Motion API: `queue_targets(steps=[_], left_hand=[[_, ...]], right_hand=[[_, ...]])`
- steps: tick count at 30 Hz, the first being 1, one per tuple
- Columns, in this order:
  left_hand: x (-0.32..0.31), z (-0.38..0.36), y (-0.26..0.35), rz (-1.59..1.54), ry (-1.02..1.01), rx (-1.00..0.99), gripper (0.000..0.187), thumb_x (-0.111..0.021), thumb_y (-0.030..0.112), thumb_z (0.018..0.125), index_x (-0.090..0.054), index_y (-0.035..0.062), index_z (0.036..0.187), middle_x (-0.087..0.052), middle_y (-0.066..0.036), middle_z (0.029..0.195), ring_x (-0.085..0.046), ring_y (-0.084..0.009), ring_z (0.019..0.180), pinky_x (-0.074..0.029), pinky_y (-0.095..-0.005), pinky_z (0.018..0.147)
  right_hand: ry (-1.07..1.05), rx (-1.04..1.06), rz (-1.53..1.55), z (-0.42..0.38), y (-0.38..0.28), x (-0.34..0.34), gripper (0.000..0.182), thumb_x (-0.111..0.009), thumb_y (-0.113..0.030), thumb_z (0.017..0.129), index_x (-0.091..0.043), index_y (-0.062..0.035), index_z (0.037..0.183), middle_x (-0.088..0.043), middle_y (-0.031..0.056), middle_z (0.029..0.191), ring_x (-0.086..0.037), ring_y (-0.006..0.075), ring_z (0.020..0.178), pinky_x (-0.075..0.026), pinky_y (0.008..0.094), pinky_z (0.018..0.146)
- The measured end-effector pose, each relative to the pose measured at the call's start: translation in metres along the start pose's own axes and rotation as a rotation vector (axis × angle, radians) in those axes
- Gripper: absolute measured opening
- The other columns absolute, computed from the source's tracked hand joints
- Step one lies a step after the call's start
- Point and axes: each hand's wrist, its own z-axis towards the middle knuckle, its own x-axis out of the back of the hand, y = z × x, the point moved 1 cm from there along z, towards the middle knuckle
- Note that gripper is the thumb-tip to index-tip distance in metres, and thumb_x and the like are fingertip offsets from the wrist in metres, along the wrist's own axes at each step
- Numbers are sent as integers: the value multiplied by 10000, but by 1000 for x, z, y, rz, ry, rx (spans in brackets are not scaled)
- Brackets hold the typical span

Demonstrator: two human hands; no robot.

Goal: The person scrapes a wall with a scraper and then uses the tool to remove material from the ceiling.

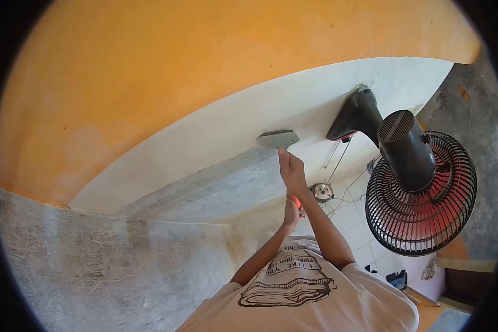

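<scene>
A wide grey scraper (278,139) lies with its blade edge against the white band of wall (205,138). My right hand (292,172) is closed round its handle, arm stretched forward. Just below it, near the right wrist, my left hand (293,211) is closed on something red, mostly hidden by the fingers. Grey bare plaster (216,185) shows on the wall beneath the scraper.
A black wall fan (420,188) juts out at the right, close to my right arm. Orange wall (166,66) spans the top, rough grey wall (105,265) the lower left. A round object (322,192) with cables is near the floor tiles (346,213).
</scene>
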Motion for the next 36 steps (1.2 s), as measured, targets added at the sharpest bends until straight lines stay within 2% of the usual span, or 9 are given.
queue_targets(steps=[3,4,8,11,13,14,16,19,36], left_hand=[[16,4,-7,-48,-171,6,578,-177,604,1037,-514,154,903,-342,19,481,-309,-110,351,-294,-291,361],[11,-2,-5,-10,-68,-22,628,-157,619,1031,-483,146,781,-319,16,444,-296,-117,334,-285,-294,357],[-3,-12,13,25,52,39,624,-163,615,1033,-477,142,773,-318,18,445,-300,-121,337,-287,-298,358],[6,6,-2,45,7,-8,584,-190,672,1007,-497,174,986,-407,43,582,-337,-86,426,-259,-275,406],[28,16,-20,-17,-281,11,559,-193,664,1010,-472,187,1090,-398,46,581,-361,-80,453,-267,-260,424],[29,15,-26,-19,-277,11,559,-193,664,1010,-472,187,1090,-398,46,581,-361,-80,453,-267,-260,424],[11,2,-13,16,-66,-59,640,-164,640,1025,-470,141,766,-326,28,461,-301,-114,348,-284,-292,364],[-15,-15,18,85,52,0,636,-152,629,1029,-451,145,744,-320,27,460,-296,-118,350,-281,-292,368],[-17,-18,14,-8,-7,24,636,-127,611,1036,-423,148,715,-316,18,464,-298,-133,359,-270,-300,383]], right_hand=[[0,-30,23,-5,23,-8,608,-491,-466,1028,-458,35,685,-356,83,552,-332,140,579,-356,356,524],[-6,-32,39,-6,27,-8,605,-490,-466,1029,-458,33,688,-355,79,552,-331,139,580,-355,353,524],[11,17,-26,1,-2,-4,603,-483,-467,1031,-446,21,679,-351,62,556,-328,130,588,-350,339,527],[-16,-21,24,-1,-3,-1,607,-482,-469,1031,-433,16,670,-337,52,558,-318,130,587,-338,338,523],[-18,-32,45,-3,14,-4,607,-482,-470,1031,-427,14,668,-332,51,561,-316,131,587,-334,341,521],[-18,-48,70,-5,24,-6,607,-482,-470,1031,-421,12,666,-326,50,564,-314,131,587,-330,343,520],[-13,-5,61,-3,15,-6,605,-482,-467,1031,-422,12,667,-323,49,565,-315,131,586,-328,344,519],[-26,-7,27,0,0,-1,601,-479,-461,1034,-427,14,668,-326,54,561,-317,133,579,-326,349,517],[-72,-74,30,2,11,0,632,-467,-499,1027,-440,23,672,-352,53,557,-337,139,577,-359,343,534]])
